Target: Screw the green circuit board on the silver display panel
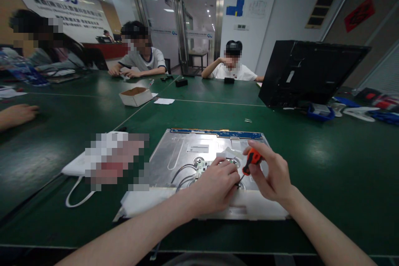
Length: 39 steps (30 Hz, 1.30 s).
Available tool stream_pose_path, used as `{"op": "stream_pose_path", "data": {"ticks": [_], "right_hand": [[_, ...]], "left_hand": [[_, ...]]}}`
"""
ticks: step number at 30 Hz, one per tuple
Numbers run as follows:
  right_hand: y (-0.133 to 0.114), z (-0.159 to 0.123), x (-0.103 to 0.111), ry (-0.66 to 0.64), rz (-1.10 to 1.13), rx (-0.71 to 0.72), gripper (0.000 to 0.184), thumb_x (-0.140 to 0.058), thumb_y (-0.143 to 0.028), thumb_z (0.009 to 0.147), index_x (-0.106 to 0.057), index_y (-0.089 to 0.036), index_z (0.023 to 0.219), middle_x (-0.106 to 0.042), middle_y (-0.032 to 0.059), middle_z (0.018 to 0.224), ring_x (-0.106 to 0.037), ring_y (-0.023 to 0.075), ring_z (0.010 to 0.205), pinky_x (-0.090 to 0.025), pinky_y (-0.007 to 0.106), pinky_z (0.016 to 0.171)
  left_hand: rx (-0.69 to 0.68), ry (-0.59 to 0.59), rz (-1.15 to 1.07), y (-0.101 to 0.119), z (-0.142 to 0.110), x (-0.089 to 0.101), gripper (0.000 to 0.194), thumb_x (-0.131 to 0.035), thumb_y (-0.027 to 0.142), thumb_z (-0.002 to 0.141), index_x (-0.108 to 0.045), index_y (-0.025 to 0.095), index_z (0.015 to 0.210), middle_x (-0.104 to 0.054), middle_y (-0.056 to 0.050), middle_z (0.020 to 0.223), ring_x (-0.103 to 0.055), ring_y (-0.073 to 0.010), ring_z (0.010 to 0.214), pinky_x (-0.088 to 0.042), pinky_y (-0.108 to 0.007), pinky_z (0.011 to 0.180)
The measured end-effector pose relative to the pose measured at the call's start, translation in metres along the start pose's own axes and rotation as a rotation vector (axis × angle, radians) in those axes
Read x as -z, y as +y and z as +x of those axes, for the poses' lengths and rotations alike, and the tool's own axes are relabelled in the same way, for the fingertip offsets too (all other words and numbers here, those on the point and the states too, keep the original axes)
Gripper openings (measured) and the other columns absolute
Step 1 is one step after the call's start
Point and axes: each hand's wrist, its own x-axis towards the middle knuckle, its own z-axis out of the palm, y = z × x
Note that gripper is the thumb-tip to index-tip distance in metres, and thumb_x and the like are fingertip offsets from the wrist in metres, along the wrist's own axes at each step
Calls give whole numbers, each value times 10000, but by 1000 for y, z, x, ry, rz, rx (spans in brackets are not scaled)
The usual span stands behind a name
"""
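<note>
A flat silver metal display panel (162,162) lies on the table in front of me, a blue circuit strip (215,134) along its far edge. On it sits a small pale circuit board (202,167) with black cables (183,168) looping to the left. My left hand (218,181) rests over this board, fingers curled down near the screwdriver's tip; what they pinch is hidden. With thumb and fingers closed round its orange and black handle, my right hand (274,172) holds a screwdriver (253,158), tilted with its shaft pointing down-left to the panel.
Left of the panel lies a white pouch (77,164) with a strap. Beyond are a small white box (135,96), a paper slip (164,101) and a large black monitor housing (305,75). A blue tray (320,112) stands at right. Several people sit around the green table (343,166).
</note>
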Motion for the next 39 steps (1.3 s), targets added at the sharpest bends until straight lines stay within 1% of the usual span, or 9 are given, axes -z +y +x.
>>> {"op": "stream_pose_path", "data": {"ticks": [3,8,11,14,19,28,32,36,39], "right_hand": [[0,-1,0,-11,34,-31,517,-441,-127,943,-419,-215,1452,-690,38,873,-633,145,594,-530,247,499],[3,-4,-5,61,-76,-39,448,-567,-234,962,-455,-265,1394,-602,-51,681,-514,119,458,-455,208,408],[4,-4,-6,77,-72,-13,437,-600,-291,968,-456,-272,1381,-589,-67,646,-495,117,442,-433,199,389],[2,-2,-3,40,-40,-7,432,-555,-254,973,-455,-255,1394,-643,-34,713,-556,126,501,-470,207,427],[-2,0,0,-5,15,-48,512,-443,-125,935,-429,-225,1437,-711,80,1023,-656,143,657,-555,247,528],[7,-6,-5,66,-88,-11,438,-641,-245,934,-496,-280,1346,-550,-45,717,-504,115,517,-445,206,444],[5,-4,-4,31,-42,-23,441,-590,-221,951,-491,-263,1379,-616,0,827,-548,117,557,-481,215,467],[0,0,-2,-7,29,-42,556,-478,-134,931,-413,-244,1472,-672,53,971,-615,130,624,-525,228,497],[-1,0,-2,2,46,-40,587,-459,-104,918,-396,-227,1488,-678,45,931,-616,132,613,-523,226,497]], "left_hand": [[-8,1,32,0,0,0,103,-535,154,910,-637,169,905,-674,-76,966,-618,-240,935,-402,-409,982],[-2,-4,-8,0,-1,0,170,-517,130,900,-648,175,999,-683,-89,1070,-621,-253,1017,-391,-437,1016],[4,-11,-21,0,-1,1,183,-513,133,904,-648,170,1022,-689,-96,1091,-621,-258,1032,-389,-448,1026],[4,-10,-15,0,0,1,147,-519,140,908,-646,167,978,-688,-94,1069,-622,-254,1024,-383,-437,1031],[-12,0,28,-1,0,-1,94,-544,144,890,-632,166,915,-677,-76,969,-625,-242,931,-402,-414,990],[5,-11,-8,2,-1,0,165,-531,125,900,-645,173,1009,-691,-93,1110,-623,-262,1048,-386,-441,1032],[5,-8,-23,1,0,0,159,-525,129,900,-644,162,999,-691,-96,1095,-624,-259,1032,-392,-436,1024],[-7,-10,-6,0,0,0,122,-530,140,896,-640,168,939,-683,-83,1011,-624,-248,965,-399,-425,1007],[-9,-20,6,0,0,1,108,-538,132,872,-633,165,914,-675,-82,977,-623,-244,934,-405,-418,995]]}}
